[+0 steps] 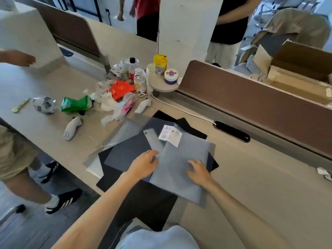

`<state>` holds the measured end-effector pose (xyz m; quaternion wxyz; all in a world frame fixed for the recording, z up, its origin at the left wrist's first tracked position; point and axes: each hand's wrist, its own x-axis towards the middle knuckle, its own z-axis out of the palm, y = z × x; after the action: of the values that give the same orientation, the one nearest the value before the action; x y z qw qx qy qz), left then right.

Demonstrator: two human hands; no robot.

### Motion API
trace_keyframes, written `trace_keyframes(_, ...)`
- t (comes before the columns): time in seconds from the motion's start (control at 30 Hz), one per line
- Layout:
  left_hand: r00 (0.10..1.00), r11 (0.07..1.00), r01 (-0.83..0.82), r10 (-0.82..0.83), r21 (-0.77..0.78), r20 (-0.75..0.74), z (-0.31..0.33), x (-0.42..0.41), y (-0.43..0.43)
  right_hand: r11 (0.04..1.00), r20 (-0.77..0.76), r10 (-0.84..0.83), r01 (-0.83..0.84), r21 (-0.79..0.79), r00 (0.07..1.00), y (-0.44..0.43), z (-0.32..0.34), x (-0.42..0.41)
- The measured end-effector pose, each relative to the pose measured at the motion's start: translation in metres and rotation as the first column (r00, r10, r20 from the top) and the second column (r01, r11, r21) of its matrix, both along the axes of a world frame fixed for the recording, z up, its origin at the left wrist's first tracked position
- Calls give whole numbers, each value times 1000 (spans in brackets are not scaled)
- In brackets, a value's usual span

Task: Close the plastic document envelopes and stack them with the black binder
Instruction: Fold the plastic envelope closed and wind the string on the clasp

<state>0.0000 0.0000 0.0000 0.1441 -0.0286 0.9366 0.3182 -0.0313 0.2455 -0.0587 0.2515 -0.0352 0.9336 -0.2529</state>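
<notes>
Several translucent grey plastic envelopes lie fanned over a black binder (115, 178) at the table's near edge. The top envelope (179, 169) carries a white paper label (170, 135) at its far end, and its narrow flap (154, 139) sticks out to the left. My left hand (143, 165) rests on that envelope's left edge, fingers curled at the flap's base. My right hand (198, 170) presses flat on its right half, fingers spread. Another envelope (125, 151) lies underneath to the left, over more black sheets (190, 125).
A litter heap sits behind: green bag (75, 105), orange wrapper (120, 88), bottles (140, 83), yellow jar (160, 64) on a round stand. A black power strip (231, 131) lies right, by the brown divider (251, 105). People stand to the left and beyond.
</notes>
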Motion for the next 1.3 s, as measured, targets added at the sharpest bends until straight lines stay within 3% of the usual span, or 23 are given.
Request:
trace_keyframes(0.1, 998, 999, 31, -30, -20, 60, -13, 0, 2, 991, 70, -136, 137, -9, 988, 2, -11, 14)
trace_keyframes(0.2, 989, 991, 103, -93, -84, 117, -30, 1, 6, 952, 16, -299, 300, -61, 954, -1, -20, 27)
trace_keyframes(0.37, 962, 955, 238, -207, -178, 178, -50, -2, 5, 751, 7, -658, 658, -52, 753, 1, -27, 30)
trace_keyframes(0.5, 937, 919, 331, -294, -215, 187, -53, -8, 5, 639, -5, -769, 769, -6, 639, 6, -29, 34)
trace_keyframes(0.63, 901, 873, 422, -376, -244, 215, -56, -12, 2, 636, -21, -771, 767, -86, 637, 10, -36, 34)
trace_keyframes(0.7, 899, 883, 416, -365, -215, 242, -57, -14, 3, 532, 50, -833, 822, -204, 551, 13, -37, 33)
trace_keyframes(0.83, 916, 923, 353, -309, -151, 254, -56, -16, 8, 157, 274, -922, 910, -383, 274, 22, -30, 28)
trace_keyframes(0.9, 919, 922, 350, -304, -164, 251, -55, -12, 9, 68, 304, -927, 895, -442, 220, 29, -24, 27)
trace_keyframes(1.0, 924, 928, 332, -283, -167, 257, -55, -5, 11, 120, 347, -893, 896, -428, 286, 38, -13, 31)
trace_keyframes(1.13, 937, 954, 267, -224, -135, 268, -51, -3, 15, 263, 514, -699, 848, -461, 497, 45, -6, 40)
trace_keyframes(1.2, 943, 965, 231, -191, -126, 273, -48, -3, 18, 345, 500, -635, 795, -500, 590, 49, 0, 43)
trace_keyframes(1.3, 960, 984, 155, -128, -91, 251, -36, -4, 28, 348, 459, -605, 735, -582, 650, 58, 18, 45)
